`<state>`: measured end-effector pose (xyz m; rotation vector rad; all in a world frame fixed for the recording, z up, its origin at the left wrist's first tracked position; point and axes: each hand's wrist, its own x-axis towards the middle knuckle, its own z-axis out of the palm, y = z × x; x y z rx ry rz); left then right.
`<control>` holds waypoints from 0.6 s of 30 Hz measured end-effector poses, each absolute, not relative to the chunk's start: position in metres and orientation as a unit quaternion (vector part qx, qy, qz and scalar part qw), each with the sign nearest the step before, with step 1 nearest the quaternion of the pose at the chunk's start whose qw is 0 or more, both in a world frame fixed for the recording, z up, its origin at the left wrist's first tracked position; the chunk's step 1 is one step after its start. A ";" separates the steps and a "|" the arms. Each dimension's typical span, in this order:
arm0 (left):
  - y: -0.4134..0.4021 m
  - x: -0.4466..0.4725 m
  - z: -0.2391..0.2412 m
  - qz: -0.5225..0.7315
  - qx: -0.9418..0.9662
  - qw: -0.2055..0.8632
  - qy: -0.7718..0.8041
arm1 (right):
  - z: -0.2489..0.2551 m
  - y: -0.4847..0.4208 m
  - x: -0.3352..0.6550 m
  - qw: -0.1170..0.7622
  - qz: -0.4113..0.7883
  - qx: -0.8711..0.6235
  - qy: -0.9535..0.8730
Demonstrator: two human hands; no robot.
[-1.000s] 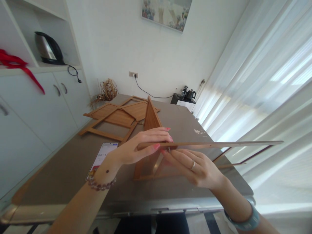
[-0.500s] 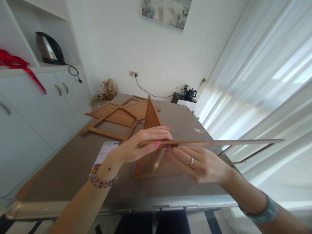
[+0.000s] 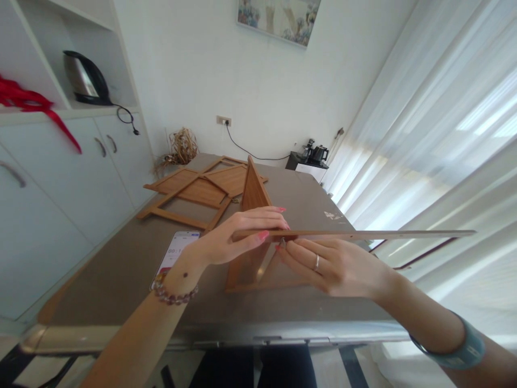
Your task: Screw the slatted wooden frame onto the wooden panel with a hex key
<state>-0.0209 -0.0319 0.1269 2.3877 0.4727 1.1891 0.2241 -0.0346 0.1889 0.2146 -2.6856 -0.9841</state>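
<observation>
Brown-grey, flat-topped table (image 3: 291, 310) is filling the foreground. Long, thin brown wooden piece (image 3: 363, 235), seen nearly edge-on, is spanning above it; flat brown wooden panel (image 3: 253, 188) is standing just behind. Left hand (image 3: 230, 240) is gripping the piece's left end. Right hand (image 3: 331, 267) is pinching what looks like a small silvery metal fastener (image 3: 283, 242) under it. Risk, my read: right end is sticking out unheld, so tilt could be skewing alignment; loose pinch could be dropping the fastener. Fingertips are hiding its tip, can't tell if seated. Left hand is masking the panel's lower part.
</observation>
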 end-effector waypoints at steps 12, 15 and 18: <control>-0.031 -0.021 0.126 0.428 0.861 0.216 0.171 | 0.193 -0.031 0.227 0.110 -0.346 0.088 -0.928; -0.030 -0.021 0.124 0.432 0.860 0.218 0.162 | 0.193 -0.030 0.224 0.115 -0.349 0.100 -0.925; -0.028 -0.020 0.122 0.439 0.859 0.216 0.151 | 0.194 -0.031 0.220 0.119 -0.353 0.107 -0.922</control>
